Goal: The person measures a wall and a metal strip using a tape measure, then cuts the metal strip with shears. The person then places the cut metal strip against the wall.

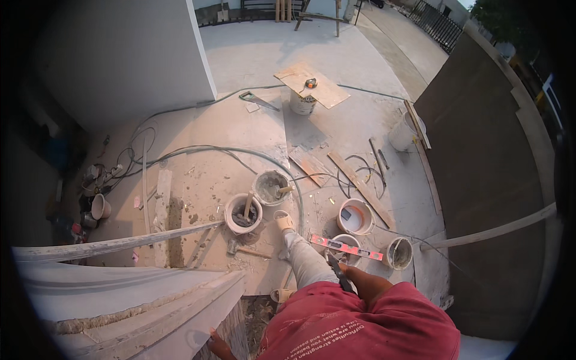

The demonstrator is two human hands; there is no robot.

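Note:
My right hand (346, 268) is low in front of my body, beside a long dark flat tool (341, 274) that it appears to grip; its fingers are mostly hidden. Just beyond it, a red spirit level (346, 246) lies across the top of a pale bucket (336, 257). At the lower edge, my left hand (219, 346) is down by the pale plastered edge (198, 327); its fingers are too small and cut off to read. Near my foot stand two buckets of grey mortar (243, 213), with sticks or handles standing in them. A hammer (249, 249) lies on the floor.
An orange-lined bucket (355, 217) and a mortar-stained bucket (398, 253) stand at right. Planks (360, 189) and a hose (204, 147) lie across the floor. A board with a tape measure (310, 83) rests on a bucket, near a handsaw (259, 101). A wooden pole (120, 241) slants at left.

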